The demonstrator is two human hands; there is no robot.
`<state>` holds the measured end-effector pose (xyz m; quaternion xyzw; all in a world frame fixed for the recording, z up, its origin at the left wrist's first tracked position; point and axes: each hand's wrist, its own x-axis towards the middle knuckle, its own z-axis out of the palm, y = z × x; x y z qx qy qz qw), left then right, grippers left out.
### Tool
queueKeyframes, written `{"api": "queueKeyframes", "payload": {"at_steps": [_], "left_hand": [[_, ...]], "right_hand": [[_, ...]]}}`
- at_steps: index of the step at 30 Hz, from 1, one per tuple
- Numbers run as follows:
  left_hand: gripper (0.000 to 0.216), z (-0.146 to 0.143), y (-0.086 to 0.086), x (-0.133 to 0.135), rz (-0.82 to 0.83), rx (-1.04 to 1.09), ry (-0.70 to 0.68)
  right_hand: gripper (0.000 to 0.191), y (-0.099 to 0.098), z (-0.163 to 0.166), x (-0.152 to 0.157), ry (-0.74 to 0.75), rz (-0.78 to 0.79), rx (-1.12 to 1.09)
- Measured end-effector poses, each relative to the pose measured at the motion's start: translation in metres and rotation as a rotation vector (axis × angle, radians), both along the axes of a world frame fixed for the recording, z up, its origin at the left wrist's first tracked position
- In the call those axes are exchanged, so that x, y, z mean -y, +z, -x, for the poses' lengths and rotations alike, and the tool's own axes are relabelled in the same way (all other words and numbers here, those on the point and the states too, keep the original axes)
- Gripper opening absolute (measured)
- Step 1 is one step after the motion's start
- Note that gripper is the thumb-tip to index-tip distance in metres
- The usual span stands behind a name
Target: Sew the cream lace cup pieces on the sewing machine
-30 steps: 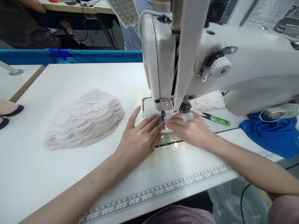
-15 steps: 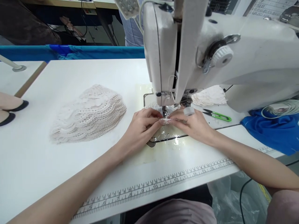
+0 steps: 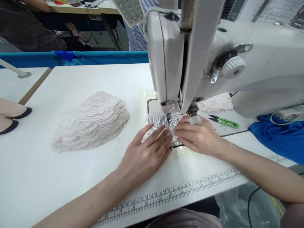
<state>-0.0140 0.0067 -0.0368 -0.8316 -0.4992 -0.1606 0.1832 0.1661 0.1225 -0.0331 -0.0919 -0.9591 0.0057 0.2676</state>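
- Left hand point(image 3: 147, 152) lies flat, fingers spread, pressing the lace piece point(image 3: 162, 122) on the counter point(image 3: 71, 177).
- Right hand point(image 3: 199, 136) is also open, fingertips on the lace, apparently wearing a thimble point(image 3: 195, 120).
- The lace sits under the sewing machine point(image 3: 237, 63) needle.
- A lace stack point(image 3: 92, 120) lies well left.
- Green snips point(image 3: 223, 121) lie just right.

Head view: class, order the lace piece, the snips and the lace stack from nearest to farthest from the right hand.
1. Lace piece, touched by the right hand, at the needle.
2. Snips, just to its right.
3. Lace stack, far left.
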Motion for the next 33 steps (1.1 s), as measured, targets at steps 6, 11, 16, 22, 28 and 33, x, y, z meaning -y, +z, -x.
{"api": "queueKeyframes", "payload": {"at_steps": [6, 11, 16, 22, 28, 33], "left_hand": [[0.027, 0.003, -0.003, -0.006, 0.0, 0.015, 0.032], [0.026, 0.006, -0.005, -0.015, -0.03, 0.015, 0.038], [0.025, 0.01, -0.005, -0.023, -0.008, 0.046, 0.054], [0.024, 0.011, -0.007, -0.021, -0.118, -0.017, 0.037], [0.022, 0.01, -0.003, -0.016, -0.086, -0.011, 0.022], [0.022, 0.011, -0.002, -0.017, -0.09, -0.002, 0.01]], "right_hand": [[0.023, -0.001, 0.001, -0.003, -0.025, -0.031, 0.002], [0.026, -0.005, 0.004, -0.011, -0.067, -0.065, 0.047], [0.024, -0.01, 0.007, -0.015, -0.117, -0.184, 0.085], [0.027, -0.011, 0.004, -0.008, -0.096, -0.207, 0.059], [0.027, -0.007, -0.001, -0.005, -0.077, -0.208, 0.056], [0.027, -0.006, -0.001, -0.004, -0.078, -0.208, 0.081]]}}
